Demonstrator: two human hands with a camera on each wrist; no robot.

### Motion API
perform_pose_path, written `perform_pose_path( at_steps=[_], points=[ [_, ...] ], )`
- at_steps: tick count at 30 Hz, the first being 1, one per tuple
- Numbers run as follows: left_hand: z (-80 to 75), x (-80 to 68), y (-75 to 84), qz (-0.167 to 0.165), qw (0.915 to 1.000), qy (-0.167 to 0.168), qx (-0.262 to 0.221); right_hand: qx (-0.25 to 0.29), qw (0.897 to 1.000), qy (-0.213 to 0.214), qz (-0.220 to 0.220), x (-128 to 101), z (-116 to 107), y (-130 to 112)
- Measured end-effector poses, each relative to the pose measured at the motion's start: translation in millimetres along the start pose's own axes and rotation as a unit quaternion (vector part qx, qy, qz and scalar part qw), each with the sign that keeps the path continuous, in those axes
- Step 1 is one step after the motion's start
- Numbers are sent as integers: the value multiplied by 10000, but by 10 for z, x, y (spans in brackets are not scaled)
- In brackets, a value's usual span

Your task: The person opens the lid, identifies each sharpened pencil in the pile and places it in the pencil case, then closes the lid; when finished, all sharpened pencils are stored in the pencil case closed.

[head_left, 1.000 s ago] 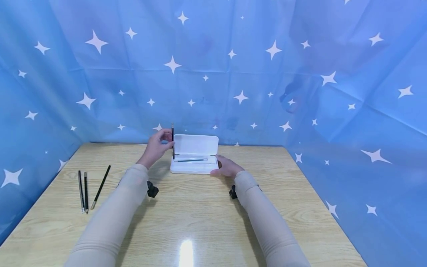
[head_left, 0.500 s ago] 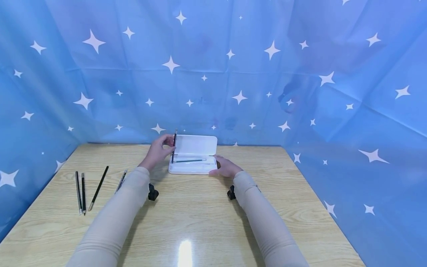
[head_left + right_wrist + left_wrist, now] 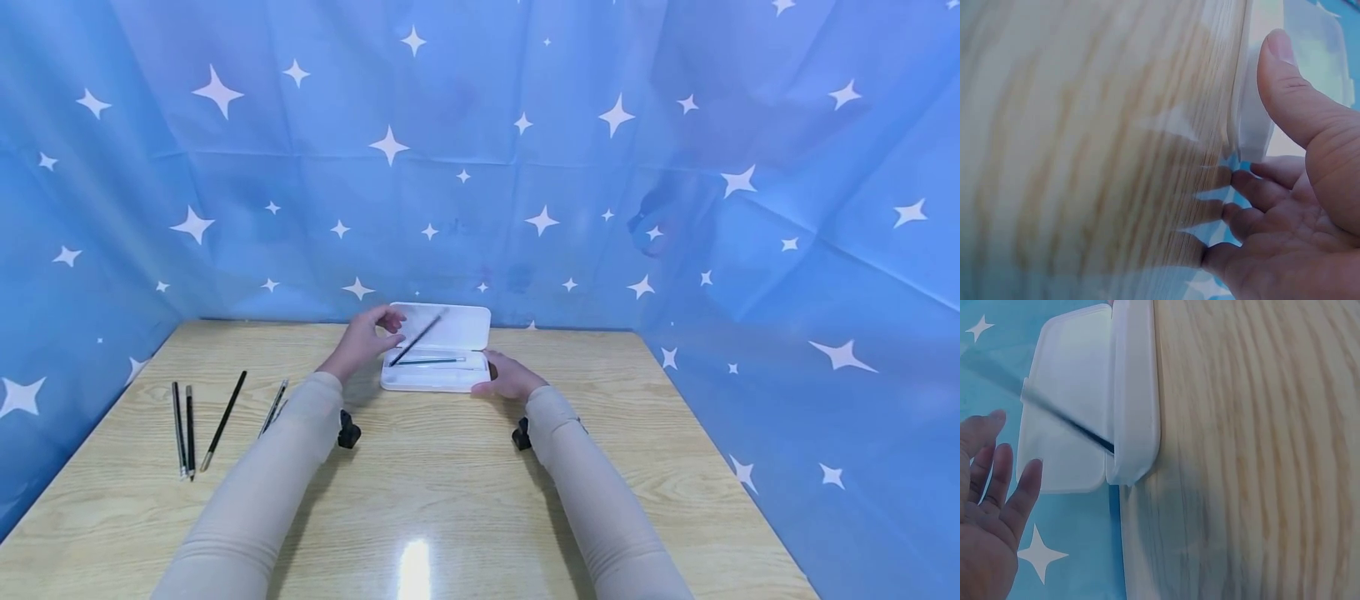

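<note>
A white pencil case (image 3: 433,379) stands open at the table's far middle, its lid (image 3: 467,323) upright. One pencil (image 3: 429,361) lies inside. A second, dark pencil (image 3: 417,337) is blurred and slants from the case's left end up across the lid; no finger touches it. My left hand (image 3: 372,332) hovers just left of it, fingers straight and apart (image 3: 997,487), with the case (image 3: 1136,394) and the slanting pencil (image 3: 1075,428) beside them. My right hand (image 3: 504,375) grips the case's right end (image 3: 1249,122), thumb (image 3: 1288,75) in front and fingers behind.
Several loose pencils lie on the wooden table at the left: a pair (image 3: 183,429), a long black one (image 3: 223,421) and another (image 3: 272,407) by my left sleeve. Blue star-printed cloth (image 3: 615,167) walls in the back and both sides.
The left hand held the dark pencil upright at the case's left end; it has let go and opened, and the pencil is tipping rightward over the case. The right hand has stayed put.
</note>
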State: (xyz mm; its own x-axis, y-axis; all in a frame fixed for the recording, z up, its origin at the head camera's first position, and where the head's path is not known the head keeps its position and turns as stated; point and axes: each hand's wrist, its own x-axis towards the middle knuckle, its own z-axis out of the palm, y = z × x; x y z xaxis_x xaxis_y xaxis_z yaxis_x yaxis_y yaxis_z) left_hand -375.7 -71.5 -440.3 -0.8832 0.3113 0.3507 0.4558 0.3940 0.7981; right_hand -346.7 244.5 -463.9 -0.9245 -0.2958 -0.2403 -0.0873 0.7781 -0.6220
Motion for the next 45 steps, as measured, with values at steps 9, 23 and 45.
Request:
perform_pose_path(
  at_steps=[9,23,45],
  points=[
    [-139,-106,-88,-179,9998,26,-63,-49,10000,-10,21,-4,1,-8],
    [-565,-345,-234,-409,9987,256,172,-41,10000,-40,-46,23,4,16],
    [-1119,-787,-467,-592,9918,870,728,-150,9994,-51,-301,9,27,84]
  ],
)
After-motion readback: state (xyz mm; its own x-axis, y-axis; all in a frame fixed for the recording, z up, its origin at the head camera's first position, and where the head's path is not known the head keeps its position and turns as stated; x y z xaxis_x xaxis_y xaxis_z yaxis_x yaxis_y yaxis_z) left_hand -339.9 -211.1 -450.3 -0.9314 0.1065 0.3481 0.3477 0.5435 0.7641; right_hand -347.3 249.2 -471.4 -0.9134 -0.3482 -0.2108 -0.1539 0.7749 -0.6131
